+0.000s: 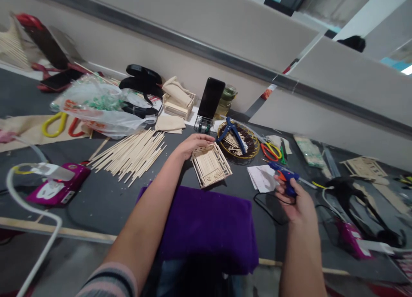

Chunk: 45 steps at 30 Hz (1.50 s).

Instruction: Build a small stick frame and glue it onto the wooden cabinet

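Note:
My left hand (195, 144) grips the far edge of a small model made of wooden sticks (210, 165). The model has a slatted middle and a latticed side, and it rests tilted on the dark table. My right hand (298, 202) is closed round a blue hot glue gun (286, 173), whose nozzle points left over white paper (262, 178). A black cord loops below the gun. Between my forearms lies a folded purple cloth (209, 228) at the table's front edge.
Loose wooden sticks (130, 155) lie left of the model. Behind it stand a phone (210, 99) and a basket (254, 149) with blue pliers (233, 136) on top. Scissors (272, 151) lie to the right. A plastic bag (106, 112) and magenta power box (61, 183) are on the left.

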Motion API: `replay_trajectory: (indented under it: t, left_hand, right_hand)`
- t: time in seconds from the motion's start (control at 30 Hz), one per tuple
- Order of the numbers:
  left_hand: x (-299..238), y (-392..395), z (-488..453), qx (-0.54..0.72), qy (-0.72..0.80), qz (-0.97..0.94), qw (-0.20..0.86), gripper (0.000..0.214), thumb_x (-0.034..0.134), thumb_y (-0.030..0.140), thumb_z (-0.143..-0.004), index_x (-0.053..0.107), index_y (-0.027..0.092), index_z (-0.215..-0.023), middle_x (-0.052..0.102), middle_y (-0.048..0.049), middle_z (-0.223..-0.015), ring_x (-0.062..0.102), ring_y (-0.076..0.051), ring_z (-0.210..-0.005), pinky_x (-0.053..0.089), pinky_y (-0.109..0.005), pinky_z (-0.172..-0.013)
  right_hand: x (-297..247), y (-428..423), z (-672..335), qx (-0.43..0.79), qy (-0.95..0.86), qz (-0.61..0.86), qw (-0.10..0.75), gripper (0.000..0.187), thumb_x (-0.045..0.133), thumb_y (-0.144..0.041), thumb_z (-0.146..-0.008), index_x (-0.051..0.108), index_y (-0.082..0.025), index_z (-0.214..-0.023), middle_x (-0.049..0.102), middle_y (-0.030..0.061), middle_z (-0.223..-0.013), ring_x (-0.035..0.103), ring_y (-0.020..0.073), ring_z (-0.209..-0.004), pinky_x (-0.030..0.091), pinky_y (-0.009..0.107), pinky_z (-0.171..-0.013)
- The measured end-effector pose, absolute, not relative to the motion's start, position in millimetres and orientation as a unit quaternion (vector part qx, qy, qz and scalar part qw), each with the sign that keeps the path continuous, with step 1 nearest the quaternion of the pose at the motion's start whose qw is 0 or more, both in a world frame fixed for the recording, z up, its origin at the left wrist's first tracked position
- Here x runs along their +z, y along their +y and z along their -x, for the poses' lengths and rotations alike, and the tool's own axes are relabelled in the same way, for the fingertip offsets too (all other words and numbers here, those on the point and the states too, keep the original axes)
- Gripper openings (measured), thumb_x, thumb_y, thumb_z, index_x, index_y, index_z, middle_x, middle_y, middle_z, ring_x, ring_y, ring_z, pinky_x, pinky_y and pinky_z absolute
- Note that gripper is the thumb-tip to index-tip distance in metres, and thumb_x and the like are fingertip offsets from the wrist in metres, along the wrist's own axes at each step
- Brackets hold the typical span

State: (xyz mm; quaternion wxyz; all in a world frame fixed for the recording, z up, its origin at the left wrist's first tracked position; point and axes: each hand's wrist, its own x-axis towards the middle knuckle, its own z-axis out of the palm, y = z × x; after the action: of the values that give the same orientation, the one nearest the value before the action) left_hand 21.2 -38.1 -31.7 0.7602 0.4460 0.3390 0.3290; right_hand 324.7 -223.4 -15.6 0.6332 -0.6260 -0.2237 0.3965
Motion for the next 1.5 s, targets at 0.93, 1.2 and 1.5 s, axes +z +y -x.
replay_trajectory:
  t: [0.93,1.2,1.5]
  left_hand:
    - [-27.6,-32.6,-22.4,0.32,0.38,-0.5,0.71,0.04,0.07,0.014,-0.058,0.072,0.014,-0.098,0.074,-0.0047,-0.09,0.066,-0.015,-0.078,0.051,-0.028,-0.079]
    - [-25.2,-35.4,-23.7,0.314,0.392,-0.497,0.708,0.038,0.067,0.014,-0.058,0.071,0.015,-0.096,0.073,-0.0033,-0.087,0.066,-0.014,-0.075,0.05,-0.028,-0.077]
    - [-25.9,-36.5,-24.9,0.315,0.387,-0.488,0.716,0.037,0.066,0.012,-0.058,0.071,0.014,-0.094,0.074,-0.0031,-0.087,0.066,-0.013,-0.074,0.05,-0.028,-0.078]
  right_hand:
    - [-7.2,-253.4,-297.5,0.088,-0.477,0.773,0.409,0.031,0.06,-0.035,-0.083,0.068,-0.022,-0.11,0.07,0.0109,-0.112,0.065,0.0279,-0.102,0.049,0.048,-0.093]
    - [-14.6,-141.4,-197.5,0.272,-0.599,0.594,0.463,0.036,0.055,-0.031,-0.086,0.065,-0.021,-0.12,0.068,0.0086,-0.121,0.064,0.0223,-0.108,0.05,0.039,-0.092]
    - [-37.1,-132.9,-186.0,0.31,-0.583,0.572,0.487,0.035,0.049,-0.025,-0.087,0.068,-0.023,-0.116,0.072,0.0044,-0.114,0.067,0.0211,-0.1,0.051,0.038,-0.089]
